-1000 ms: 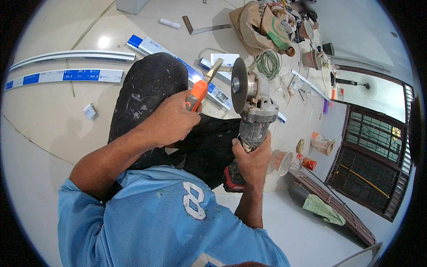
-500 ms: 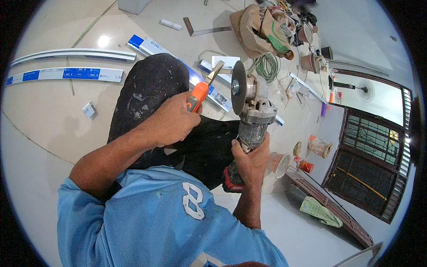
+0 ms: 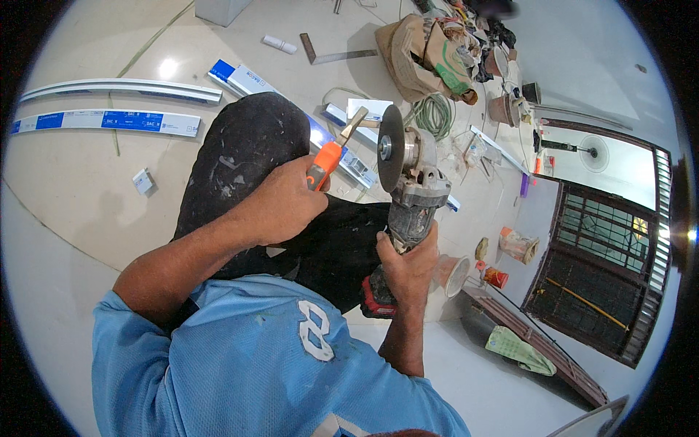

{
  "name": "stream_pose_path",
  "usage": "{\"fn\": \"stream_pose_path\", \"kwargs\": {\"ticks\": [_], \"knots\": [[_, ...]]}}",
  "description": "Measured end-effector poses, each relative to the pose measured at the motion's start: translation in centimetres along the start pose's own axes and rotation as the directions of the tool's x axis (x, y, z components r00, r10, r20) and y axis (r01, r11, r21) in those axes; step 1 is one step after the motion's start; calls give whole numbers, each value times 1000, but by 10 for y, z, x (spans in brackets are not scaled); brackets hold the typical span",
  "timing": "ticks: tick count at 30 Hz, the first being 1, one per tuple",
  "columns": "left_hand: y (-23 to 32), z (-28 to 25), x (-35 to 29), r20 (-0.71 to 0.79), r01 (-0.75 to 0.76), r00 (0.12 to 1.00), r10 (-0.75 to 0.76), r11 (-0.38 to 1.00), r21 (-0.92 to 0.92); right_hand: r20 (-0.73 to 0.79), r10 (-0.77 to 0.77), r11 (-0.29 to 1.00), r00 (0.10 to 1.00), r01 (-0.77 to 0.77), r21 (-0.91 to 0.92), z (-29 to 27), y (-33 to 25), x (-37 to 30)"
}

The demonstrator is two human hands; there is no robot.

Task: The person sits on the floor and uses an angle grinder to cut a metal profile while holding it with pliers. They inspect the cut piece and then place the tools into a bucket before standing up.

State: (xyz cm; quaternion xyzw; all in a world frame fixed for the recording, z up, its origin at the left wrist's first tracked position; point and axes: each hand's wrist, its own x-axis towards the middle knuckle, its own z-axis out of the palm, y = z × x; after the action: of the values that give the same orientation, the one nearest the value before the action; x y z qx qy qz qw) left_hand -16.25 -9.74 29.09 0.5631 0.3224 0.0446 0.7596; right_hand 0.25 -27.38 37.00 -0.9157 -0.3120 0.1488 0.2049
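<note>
My left hand (image 3: pixel 295 197) is closed around the orange and grey handle of a chisel (image 3: pixel 329 164). Its flat metal blade points up and to the right, close to the grinder's disc. In my right hand (image 3: pixel 411 266) is a cordless angle grinder (image 3: pixel 415 189), gripped round its body, with the red and black battery at the lower end. The grinder stands upright, its thin dark cutting disc (image 3: pixel 391 149) facing left toward the chisel. Whether blade and disc touch, I cannot tell. Both tools are held in front of my dark, stained trousers (image 3: pixel 240 160).
Blue and white wrapped metal profiles (image 3: pixel 109 122) lie on the tiled floor, one beyond my knee. Farther off are a steel square (image 3: pixel 338 56), a large brown sack (image 3: pixel 400 58) and a coiled green hose (image 3: pixel 435 116). Buckets (image 3: pixel 453 275) stand at the right near a dark grilled door (image 3: pixel 597 269).
The chisel has shifted slightly to the right and down, its tip lower and nearer the disc. The grinder has moved only a little; both grips are unchanged.
</note>
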Motion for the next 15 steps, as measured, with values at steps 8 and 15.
{"fn": "stream_pose_path", "kwargs": {"ticks": [8,15], "knots": [[-4,3,-1,-32,-45,998,45,999,17,-14,-21,1000,1000,22,13,-1,-1,-1],[4,4,-6,-77,-54,995,65,989,137,-28,-42,999,999,42,20,0,1,-2]]}}
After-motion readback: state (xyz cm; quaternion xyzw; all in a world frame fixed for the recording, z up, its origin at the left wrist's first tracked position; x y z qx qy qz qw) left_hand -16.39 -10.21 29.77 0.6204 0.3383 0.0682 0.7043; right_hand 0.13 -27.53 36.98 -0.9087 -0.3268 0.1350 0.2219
